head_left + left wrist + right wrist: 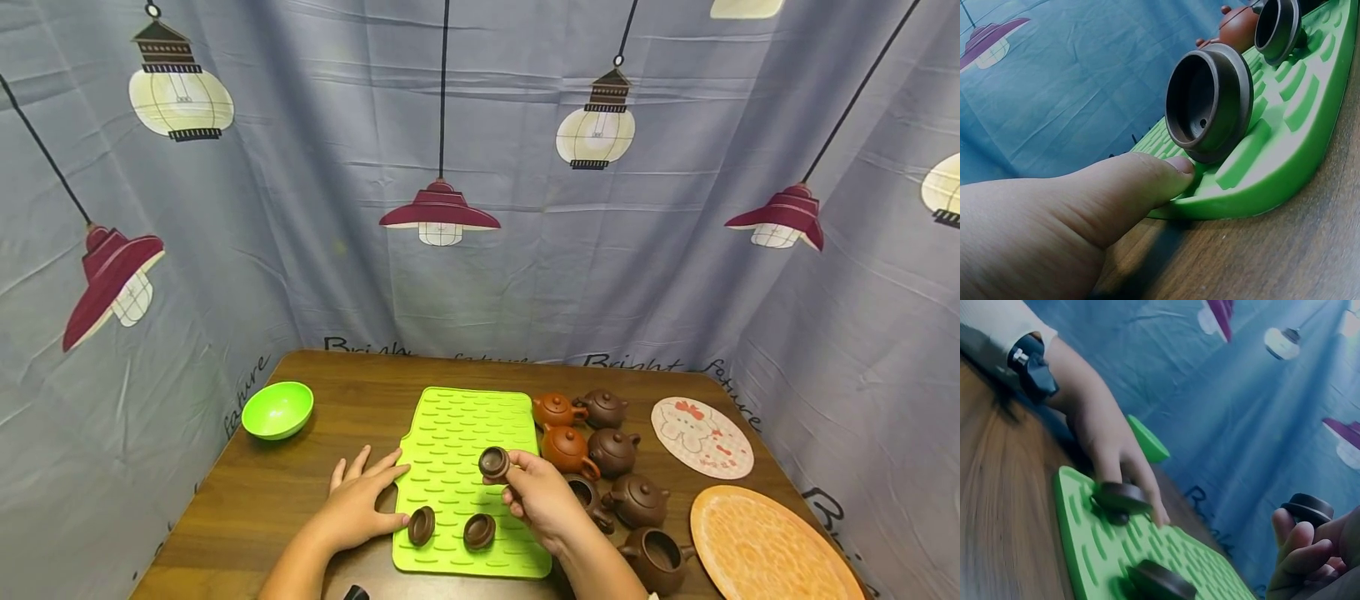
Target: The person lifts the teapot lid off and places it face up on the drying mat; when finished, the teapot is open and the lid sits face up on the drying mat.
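Note:
My right hand (546, 498) pinches a dark brown teapot lid (494, 463) above the green mat (472, 433), its hollow underside facing the head camera. Two more dark lids lie tilted on the mat's near part: a left lid (422, 526) and a right lid (479, 531). My left hand (365, 500) rests at the mat's left edge with fingers spread. In the left wrist view its thumb (1147, 178) lies at the mat's corner, its tip right by the left lid (1207, 103), whose small hole shows inside.
Right of the mat stand several teapots, reddish ones with lids (567, 450) and dark ones, two of them lidless, such as the near teapot (660, 557). Farther right lie a round printed mat (702, 437) and a large orange round mat (772, 546). A green bowl (277, 411) sits far left.

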Available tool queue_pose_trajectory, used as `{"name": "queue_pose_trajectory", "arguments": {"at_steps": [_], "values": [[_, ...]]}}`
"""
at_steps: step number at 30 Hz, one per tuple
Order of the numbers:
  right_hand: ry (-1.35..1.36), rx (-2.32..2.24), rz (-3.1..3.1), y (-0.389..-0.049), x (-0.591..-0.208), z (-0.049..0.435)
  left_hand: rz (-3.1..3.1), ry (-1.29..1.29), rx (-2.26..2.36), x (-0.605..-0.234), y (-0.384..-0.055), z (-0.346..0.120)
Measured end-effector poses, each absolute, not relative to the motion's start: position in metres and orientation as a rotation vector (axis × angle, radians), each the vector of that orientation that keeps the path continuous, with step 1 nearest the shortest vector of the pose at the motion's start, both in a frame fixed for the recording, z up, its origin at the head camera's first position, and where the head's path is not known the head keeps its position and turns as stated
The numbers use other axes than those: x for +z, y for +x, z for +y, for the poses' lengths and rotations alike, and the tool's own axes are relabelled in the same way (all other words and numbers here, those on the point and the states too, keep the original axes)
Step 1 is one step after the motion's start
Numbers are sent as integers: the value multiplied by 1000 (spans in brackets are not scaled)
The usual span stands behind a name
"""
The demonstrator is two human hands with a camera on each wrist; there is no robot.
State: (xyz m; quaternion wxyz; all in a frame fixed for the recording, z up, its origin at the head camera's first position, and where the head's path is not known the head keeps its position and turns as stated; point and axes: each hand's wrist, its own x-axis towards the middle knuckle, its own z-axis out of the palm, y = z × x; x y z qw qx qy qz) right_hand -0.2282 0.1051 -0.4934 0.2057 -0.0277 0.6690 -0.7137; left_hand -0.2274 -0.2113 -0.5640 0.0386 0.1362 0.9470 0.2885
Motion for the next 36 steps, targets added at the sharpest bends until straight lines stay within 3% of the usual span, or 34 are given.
{"name": "queue_pose_trajectory", "arguments": {"at_steps": [16, 36], "values": [[-151, -1878, 2038, -240, -509, 43, 2898, 418, 879, -563, -228, -212], [-146, -1536, 2286, -248, -522, 17, 2897, 406, 885, -564, -227, -213]]}}
